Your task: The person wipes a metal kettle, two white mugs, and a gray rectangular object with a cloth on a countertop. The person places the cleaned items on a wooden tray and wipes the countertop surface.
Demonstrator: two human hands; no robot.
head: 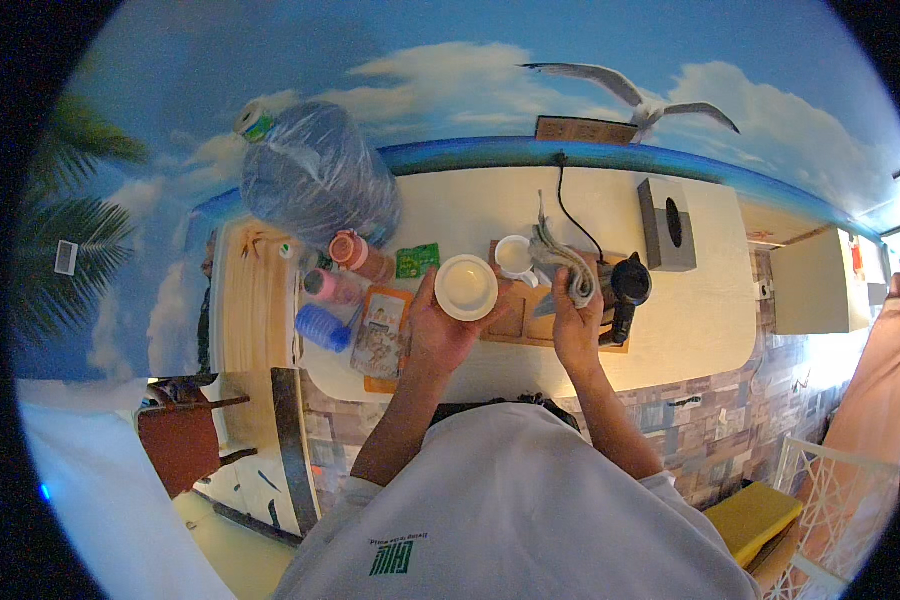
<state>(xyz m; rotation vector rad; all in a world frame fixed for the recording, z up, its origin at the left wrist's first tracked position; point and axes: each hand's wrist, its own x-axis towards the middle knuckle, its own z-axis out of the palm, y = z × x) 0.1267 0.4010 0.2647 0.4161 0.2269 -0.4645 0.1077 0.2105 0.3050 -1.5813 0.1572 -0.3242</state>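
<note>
My left hand (pixel 442 337) holds a white cup (pixel 466 288) by its sides, its round face towards the camera. A folded grey cloth (pixel 566 262) is gripped in my right hand (pixel 577 326), its upper end sticking up over the table. Between the two hands a white mug (pixel 514 256) stands at the back part of a wooden tray (pixel 506 319). Just right of the cloth, a black-lidded electric kettle (pixel 631 281) stands at the tray's right end, its black handle pointing towards me.
Left on the white table (pixel 457 202) are a green packet (pixel 418 260), a pouch with orange edges (pixel 382 330), a pink-lidded bottle (pixel 334 286), a blue bottle (pixel 322 328) and a large water bottle (pixel 322 172). A grey tissue box (pixel 667 225) stands at the back right.
</note>
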